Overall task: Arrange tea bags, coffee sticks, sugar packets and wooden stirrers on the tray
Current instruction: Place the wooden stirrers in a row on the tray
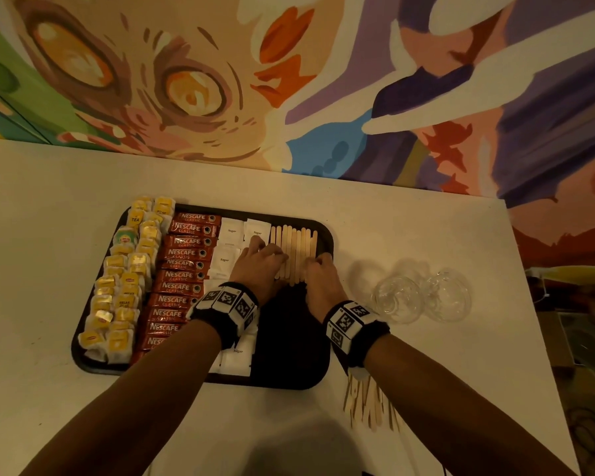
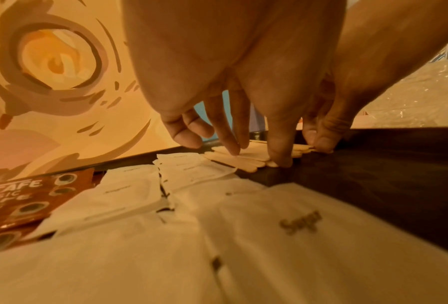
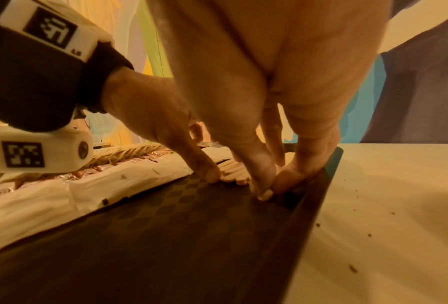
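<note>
Both hands were down on the row of wooden stirrers [image 1: 294, 250] at the far right end of the tray [image 1: 327, 235], squaring it up. Left hand [image 1: 255, 266] had its fingers fairly straight and spread, tips pressing flat on the left part of the row, with the thumb down at the sticks' near ends. Right hand [image 1: 323, 273] was more curled, its fingertips [image 3: 265, 194] bunched together at the near ends on the row's right side, just inside the tray's rim. I honestly couldn't tell whether it was pinching one stick or only nudging. Both wrists were raised, palms facing down, forearms coming in side by side from the near edge. If I were doing this bit, I'd keep the left fingers light so the row stays flat, then tap the near ends level with the right, because thin sticks like these probably ride up over each other when squeezed sideways. Just left of the left hand sat the sugar packets [image 1: 232, 231], then the coffee sticks [image 1: 186, 266], then the tea bags [image 1: 128, 280] farthest out. Behind the right wrist, off the tray on the table [image 1: 49, 218], a loose pile of stirrers [image 1: 371, 407] waited, and two glass cups [image 1: 423, 297] stood to its right.
</note>
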### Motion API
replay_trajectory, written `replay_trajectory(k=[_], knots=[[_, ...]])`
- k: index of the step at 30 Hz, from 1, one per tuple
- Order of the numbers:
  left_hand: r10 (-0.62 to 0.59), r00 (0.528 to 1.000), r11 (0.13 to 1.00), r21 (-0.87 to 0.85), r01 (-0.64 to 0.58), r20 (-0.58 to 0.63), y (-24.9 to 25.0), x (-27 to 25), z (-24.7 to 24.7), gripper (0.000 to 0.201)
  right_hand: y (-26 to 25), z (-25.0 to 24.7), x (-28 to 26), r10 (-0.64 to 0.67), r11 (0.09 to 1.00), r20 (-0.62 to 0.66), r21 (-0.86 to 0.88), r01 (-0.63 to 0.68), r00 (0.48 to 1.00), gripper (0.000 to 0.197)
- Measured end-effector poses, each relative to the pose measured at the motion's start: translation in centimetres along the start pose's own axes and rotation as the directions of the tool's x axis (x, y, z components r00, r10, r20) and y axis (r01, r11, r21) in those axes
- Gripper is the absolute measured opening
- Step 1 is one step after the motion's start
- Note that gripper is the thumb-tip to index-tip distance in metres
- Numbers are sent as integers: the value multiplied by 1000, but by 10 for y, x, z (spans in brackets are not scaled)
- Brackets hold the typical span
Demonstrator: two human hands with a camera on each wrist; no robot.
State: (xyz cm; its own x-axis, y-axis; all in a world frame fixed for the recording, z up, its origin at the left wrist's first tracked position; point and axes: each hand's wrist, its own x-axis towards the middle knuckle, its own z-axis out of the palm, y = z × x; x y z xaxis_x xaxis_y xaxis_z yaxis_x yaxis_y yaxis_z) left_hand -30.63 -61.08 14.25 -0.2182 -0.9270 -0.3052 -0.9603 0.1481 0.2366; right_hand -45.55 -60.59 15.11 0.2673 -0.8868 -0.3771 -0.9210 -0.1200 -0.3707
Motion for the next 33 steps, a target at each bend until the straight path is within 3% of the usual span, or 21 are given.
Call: replay_trajectory(k=[5, 10, 14, 19, 21, 25, 29, 33], knots=[[-13, 1000, 999, -53, 12, -24, 8, -8, -4, 59, 4, -14, -14, -28, 995, -34, 99, 31, 999, 40], [7, 999, 952, -306, -22, -52, 40, -35, -8, 40, 27, -32, -56, 11, 963, -108, 268, 18, 994, 27], [40, 998, 860, -510, -14, 40, 80, -65, -11, 28, 55, -35, -101, 84, 933, -103, 358, -42, 991, 12], [23, 983, 823, -562, 85, 182, 125, -93, 13, 30, 104, -23, -147, 251, 924, -145, 330, -193, 957, 11], [-14, 974, 804, -577, 146, 228, 141, -100, 24, 37, 120, -15, -158, 345, 910, -137, 290, -295, 928, 17], [-100, 955, 827, -509, 237, 281, 169, -105, 38, 43, 133, -5, -169, 514, 838, 25, 197, -508, 857, 59], [-181, 932, 855, -417, 307, 315, 187, -102, 53, 55, 128, 6, -165, 512, 841, 83, 152, -519, 855, 78], [-257, 929, 885, -320, 338, 268, 202, -102, 62, 64, 124, 15, -163, 489, 849, 41, 206, -487, 871, 72]])
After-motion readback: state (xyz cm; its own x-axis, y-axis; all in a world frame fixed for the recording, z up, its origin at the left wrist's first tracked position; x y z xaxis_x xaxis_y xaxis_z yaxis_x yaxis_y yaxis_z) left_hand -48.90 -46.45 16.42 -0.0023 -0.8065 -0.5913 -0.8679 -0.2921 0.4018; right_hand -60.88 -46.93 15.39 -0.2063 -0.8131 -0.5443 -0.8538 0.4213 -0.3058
